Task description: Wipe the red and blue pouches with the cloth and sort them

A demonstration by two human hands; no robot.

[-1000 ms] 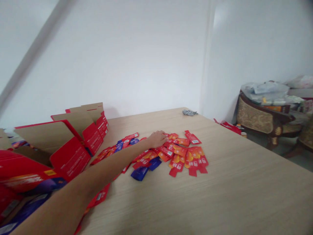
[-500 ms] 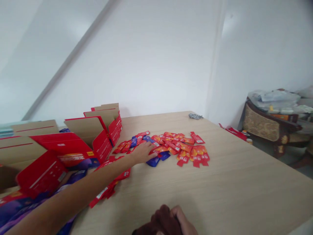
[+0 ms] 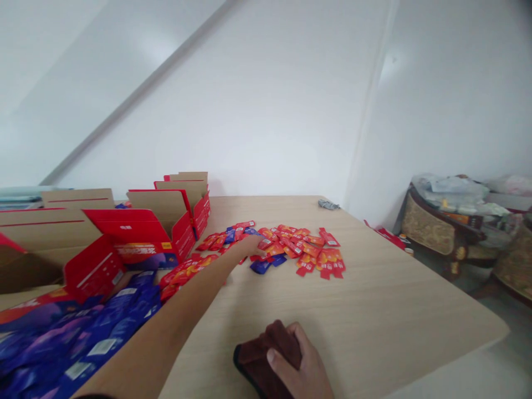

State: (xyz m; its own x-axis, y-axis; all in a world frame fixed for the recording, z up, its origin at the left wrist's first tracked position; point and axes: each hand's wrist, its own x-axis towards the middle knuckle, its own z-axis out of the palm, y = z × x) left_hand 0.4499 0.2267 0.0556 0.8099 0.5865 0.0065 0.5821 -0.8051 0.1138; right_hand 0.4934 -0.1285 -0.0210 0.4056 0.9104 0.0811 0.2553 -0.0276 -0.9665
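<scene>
My left arm stretches across the wooden table (image 3: 394, 310), and my left hand (image 3: 248, 247) lies with its fingers stretched on a spread of red and orange sachets (image 3: 305, 249) mixed with a few blue sachets (image 3: 266, 265). Close to me, my right hand (image 3: 301, 368) presses down on a dark brown cloth (image 3: 261, 357), with the fingers wrapped over it. The cloth rests on the table top.
Open red cardboard boxes (image 3: 145, 233) stand at the left, with a heap of blue packets (image 3: 75, 338) in front of them. A small grey object (image 3: 329, 205) lies at the table's far corner. A carved chair (image 3: 440, 233) piled with bags stands at the right.
My left hand has drawn back leftwards across the sachets. My right hand with the brown cloth has come into view at the bottom and moved further onto the table. The view has turned left.
</scene>
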